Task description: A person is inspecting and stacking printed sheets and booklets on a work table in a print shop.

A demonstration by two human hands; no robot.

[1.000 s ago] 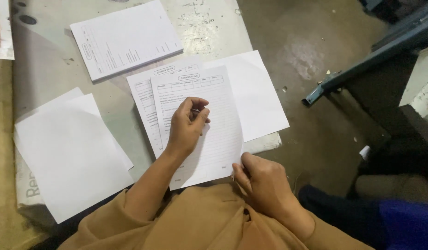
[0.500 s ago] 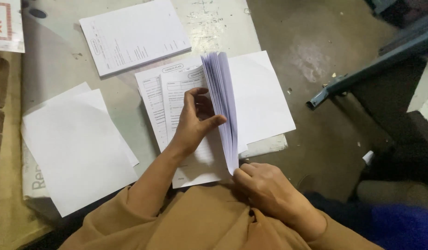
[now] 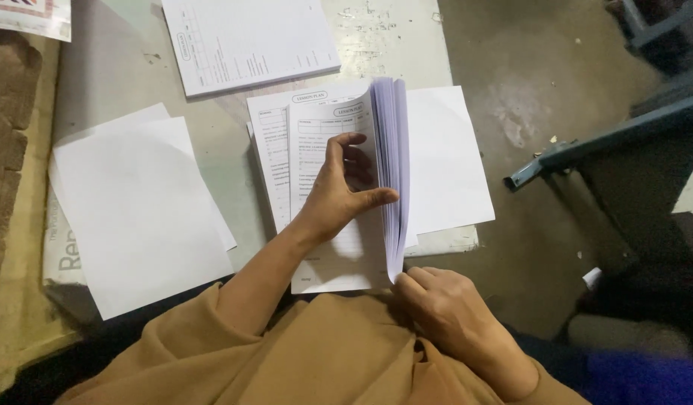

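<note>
A stack of printed form sheets (image 3: 316, 142) lies in front of me on a grey table (image 3: 234, 165). A thick bundle of its pages (image 3: 393, 165) stands upright on edge, lifted from the stack. My left hand (image 3: 345, 191) presses against the left face of that bundle, thumb on its edge and fingers spread on the printed page beneath. My right hand (image 3: 444, 311) pinches the bundle's lower corner at the table's near edge. A blank white sheet (image 3: 447, 161) lies to the right of the bundle.
Blank white sheets (image 3: 136, 210) lie at the left of the table. Another stack of printed forms (image 3: 249, 41) sits at the far side. A brown cardboard strip (image 3: 13, 150) runs along the left. A blue metal frame (image 3: 594, 142) stands on the concrete floor at right.
The top pages, flat a second ago, have been lifted upright on edge. My left hand moved from resting on the flat sheet to bracing the raised bundle; my right hand stays at the lower corner.
</note>
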